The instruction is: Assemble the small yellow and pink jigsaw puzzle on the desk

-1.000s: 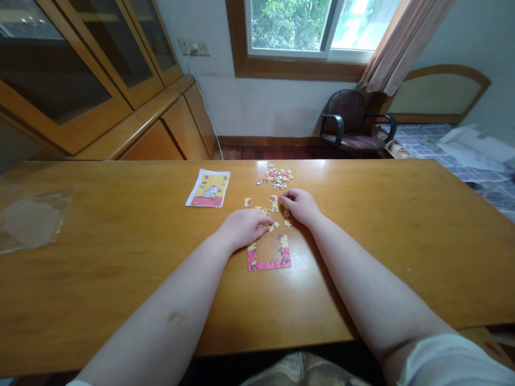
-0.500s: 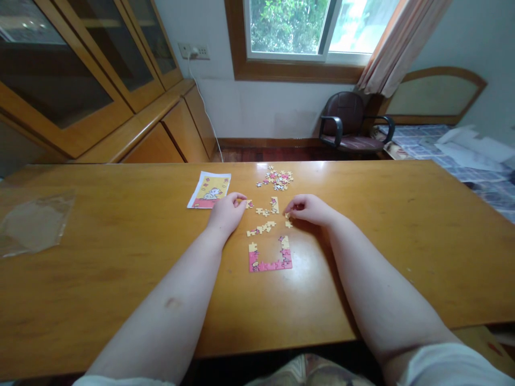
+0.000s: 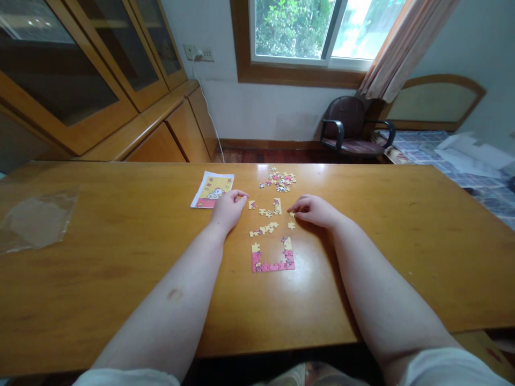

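Observation:
My left hand rests just left of a small yellow corner puzzle piece, a narrow gap between them. Its fingers are closed together, with nothing visible in them. My right hand has its fingertips on a yellow puzzle piece, partly covered by the fingers. Another yellow piece lies just below it. Between the hands are a joined yellow corner section, a short joined strip and a longer slanting strip. Nearer me sits a U-shaped pink and yellow puzzle border.
A heap of loose puzzle pieces lies near the far table edge. The picture sheet is beside my left hand. A clear plastic bag lies at the far left of the wooden table. An office chair stands beyond.
My right hand has shifted the upper yellow piece slightly away from the lower one. My left fingertips have come off the corner piece. The whole view has shifted a little.

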`<act>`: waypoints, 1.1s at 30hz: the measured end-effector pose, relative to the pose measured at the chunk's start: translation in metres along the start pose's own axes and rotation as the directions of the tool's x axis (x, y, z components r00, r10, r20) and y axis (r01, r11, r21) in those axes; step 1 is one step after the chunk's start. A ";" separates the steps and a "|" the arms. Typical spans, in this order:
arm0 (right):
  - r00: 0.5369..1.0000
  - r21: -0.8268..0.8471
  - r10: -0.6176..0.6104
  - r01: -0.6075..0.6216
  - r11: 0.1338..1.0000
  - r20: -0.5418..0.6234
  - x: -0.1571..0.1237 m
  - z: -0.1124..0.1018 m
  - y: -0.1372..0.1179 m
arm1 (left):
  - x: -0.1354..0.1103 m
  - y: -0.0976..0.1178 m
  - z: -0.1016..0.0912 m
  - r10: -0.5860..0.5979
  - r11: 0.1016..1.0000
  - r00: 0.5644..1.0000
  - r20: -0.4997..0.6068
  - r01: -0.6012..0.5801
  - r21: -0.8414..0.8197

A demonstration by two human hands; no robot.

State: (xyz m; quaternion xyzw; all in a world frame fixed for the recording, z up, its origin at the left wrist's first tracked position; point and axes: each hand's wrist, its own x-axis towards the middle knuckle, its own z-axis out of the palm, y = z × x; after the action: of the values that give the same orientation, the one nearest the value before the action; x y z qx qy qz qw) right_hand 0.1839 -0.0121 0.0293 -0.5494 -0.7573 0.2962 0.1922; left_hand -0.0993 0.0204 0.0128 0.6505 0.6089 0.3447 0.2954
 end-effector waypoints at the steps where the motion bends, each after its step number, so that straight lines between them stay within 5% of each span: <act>1: 1.000 -0.004 0.007 -0.007 1.000 0.009 0.000 0.000 0.000 | 0.000 0.000 0.000 0.008 1.000 1.000 0.003 -0.008 -0.004; 11: 0.996 -0.078 0.079 -0.082 0.994 -0.044 0.003 0.003 0.002 | 0.005 0.002 0.002 0.075 0.996 0.992 0.099 -0.070 -0.056; 18: 0.995 -0.082 0.095 -0.095 0.992 -0.001 0.006 0.005 0.007 | 0.022 -0.002 -0.007 0.055 0.965 0.990 0.131 -0.019 -0.261; 27: 0.991 -0.109 0.129 -0.133 0.985 -0.042 0.004 0.003 -0.002 | 0.020 0.002 -0.009 0.157 0.986 0.959 0.238 -0.164 0.011; 33: 0.988 -0.188 0.157 -0.153 0.970 0.008 0.002 0.004 -0.004 | 0.022 0.002 -0.006 0.140 0.990 0.978 0.152 -0.138 -0.030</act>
State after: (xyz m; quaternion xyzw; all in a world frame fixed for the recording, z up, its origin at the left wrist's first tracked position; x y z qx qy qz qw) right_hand 0.1783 -0.0124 0.0288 -0.6189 -0.7387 0.2442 0.1075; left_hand -0.1026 0.0421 0.0199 0.7133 0.5340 0.3191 0.3228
